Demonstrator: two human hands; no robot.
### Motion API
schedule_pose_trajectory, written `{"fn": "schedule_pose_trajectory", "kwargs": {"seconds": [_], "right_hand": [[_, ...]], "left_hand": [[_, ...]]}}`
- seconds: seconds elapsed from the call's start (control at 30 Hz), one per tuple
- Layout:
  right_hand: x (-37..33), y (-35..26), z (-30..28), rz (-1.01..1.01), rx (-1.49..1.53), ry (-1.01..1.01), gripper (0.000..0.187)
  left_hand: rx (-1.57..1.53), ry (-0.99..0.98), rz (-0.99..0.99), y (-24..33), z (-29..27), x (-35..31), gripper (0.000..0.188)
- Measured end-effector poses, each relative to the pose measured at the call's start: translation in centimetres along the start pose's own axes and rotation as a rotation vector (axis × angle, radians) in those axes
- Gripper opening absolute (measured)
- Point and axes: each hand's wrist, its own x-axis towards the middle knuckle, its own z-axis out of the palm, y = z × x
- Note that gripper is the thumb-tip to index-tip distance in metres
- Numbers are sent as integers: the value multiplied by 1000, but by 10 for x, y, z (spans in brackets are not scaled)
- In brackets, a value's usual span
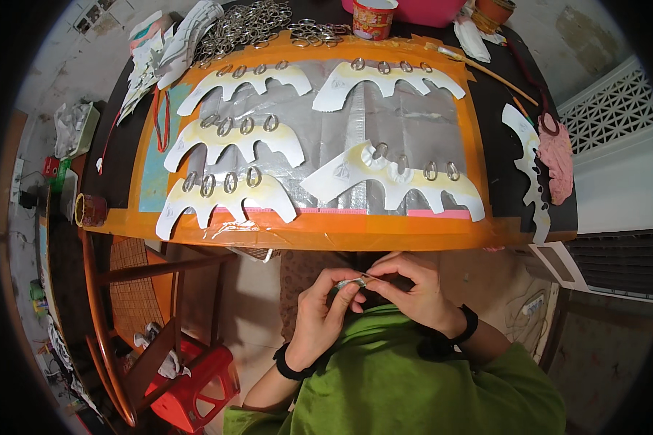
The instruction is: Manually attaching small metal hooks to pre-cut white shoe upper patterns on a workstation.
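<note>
Seen from above, a person in a green top holds both hands close together just below the near edge of a worktable. The left hand point(326, 312) and the right hand point(413, 290) meet fingertip to fingertip, pinching between them a small silvery metal ring point(350, 283); the thumbs and forefingers are pressed onto it while the other fingers curl loosely. The ring looks light, stiff and smooth, so it is probably slippery and best gripped by its rim, as both hands do now. Just beyond the fingertips runs the orange-taped table edge point(305, 235), which bounds the hands on the far side. Past that edge, on a silver foil-covered work surface point(355, 130), lie white and cream curved cut-out pieces point(225, 192), each with a row of oval metal rings set along its top; these are thin and likely bend easily. Far beyond the fingers sits a heap of loose metal rings point(243, 25). To the left of the hands stand a wooden chair point(130, 290) and a red plastic stool point(199, 384); open room remains over the lap.
</note>
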Motion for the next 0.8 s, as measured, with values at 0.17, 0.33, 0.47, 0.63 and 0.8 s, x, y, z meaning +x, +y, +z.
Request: {"fn": "schedule_pose_trajectory", "kwargs": {"seconds": [0.17,0.33,0.47,0.63,0.8], "right_hand": [[-3,-1,4,135,151,-8,15],[-2,-11,-4,28,72,-2,18],[-4,-14,-5,-28,67,63,16],[-6,-12,-8,-51,93,80,15],[-7,-14,-14,-66,98,69,16]], "left_hand": [[-5,-3,-32,2,2,1,12],[-37,12,78,10,6,5,10],[27,-44,130,13,7,6,11],[2,-39,51,28,14,2,14],[50,-19,121,43,21,6,24]]}}
